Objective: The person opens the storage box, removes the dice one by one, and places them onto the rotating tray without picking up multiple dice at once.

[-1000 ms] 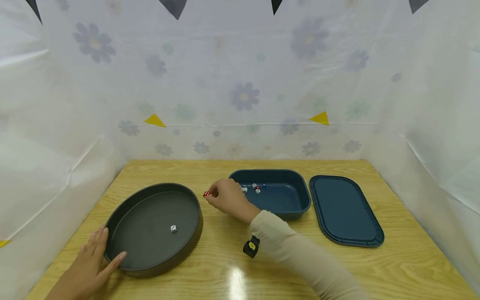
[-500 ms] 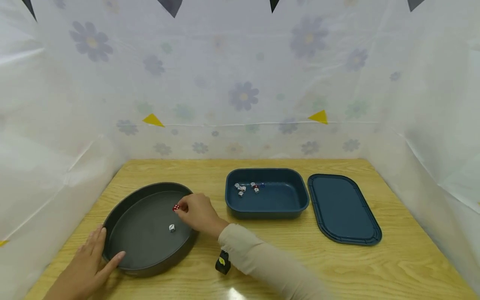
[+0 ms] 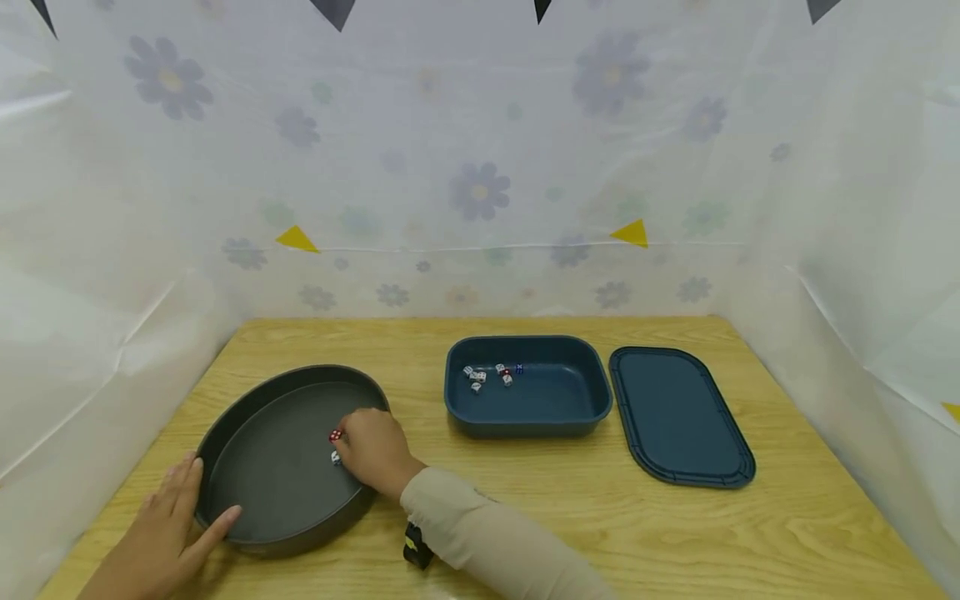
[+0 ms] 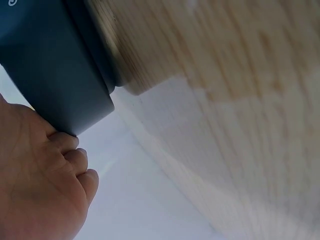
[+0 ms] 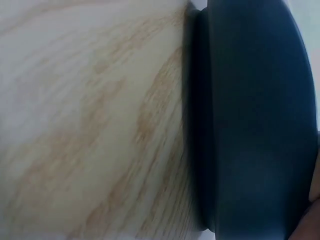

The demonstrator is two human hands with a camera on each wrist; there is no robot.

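Observation:
A round dark grey tray (image 3: 247, 417) lies at the left of the wooden table. My right hand (image 3: 367, 454) reaches inside it and pinches a red die (image 3: 335, 436) at its fingertips, low over the tray floor. A white die (image 3: 335, 457) lies on the floor of the tray, just under that hand. My left hand (image 3: 168, 521) rests with straight fingers against the tray's near left rim; the left wrist view shows its fingers (image 4: 75, 160) touching the dark wall (image 4: 55, 75). The right wrist view shows only the tray's outer wall (image 5: 255, 125) and table.
A blue rectangular tub (image 3: 525, 404) sits mid-table with several dice (image 3: 491, 375) in its far left corner. Its flat blue lid (image 3: 678, 417) lies to the right. Floral plastic sheeting walls in the table on three sides.
My right hand carried the red die leftward from beside the blue tub, over the grey tray's rim and down near the white die. The left hand stayed on the tray rim.

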